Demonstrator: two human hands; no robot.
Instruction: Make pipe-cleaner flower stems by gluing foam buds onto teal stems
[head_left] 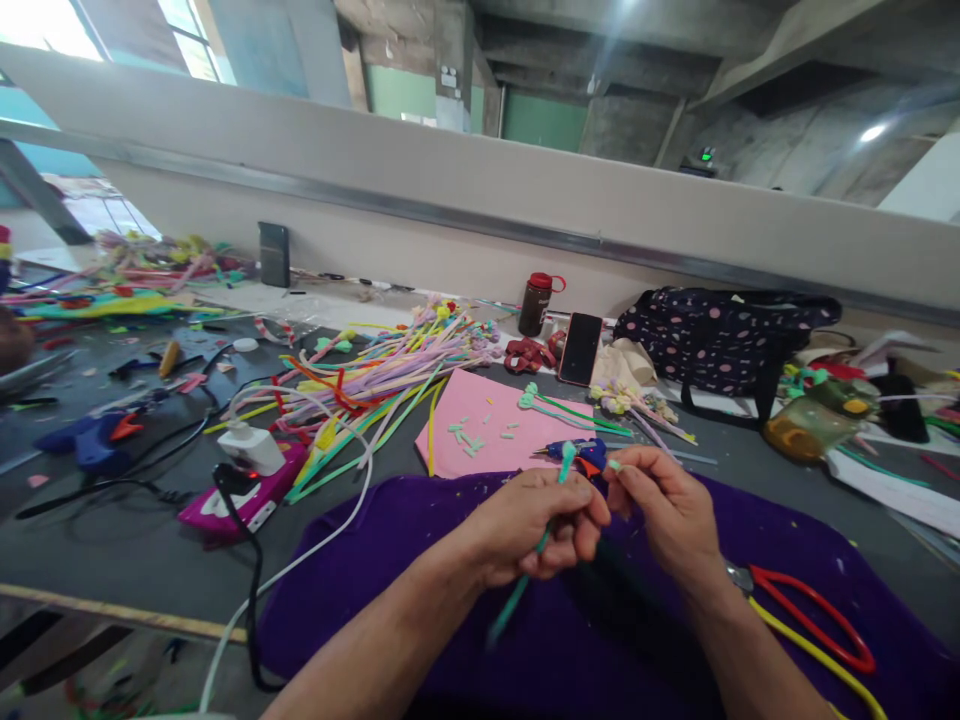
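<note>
My left hand point(536, 520) is closed around a green pipe cleaner point(568, 458), which has a pale green tuft at its top and a blurred lower end. Close beside it, my right hand point(667, 505) pinches a short pale green piece point(615, 466). Just beyond the fingers lies a blue glue gun point(559, 450), partly hidden by my hands. It rests on a pink sheet point(487, 390) with several short pale green pieces point(466, 440) scattered over it. Another green stem with a curled pale green head point(531, 397) lies at the sheet's right side.
Purple cloth point(352, 550) covers the near edge. Pliers with red and yellow handles point(814, 610) lie right. A magenta power strip point(217, 510) with cables stands left, near bundled pipe cleaners point(405, 370). Behind are a phone point(580, 350), bottle point(535, 305) and dark patterned bag point(720, 335).
</note>
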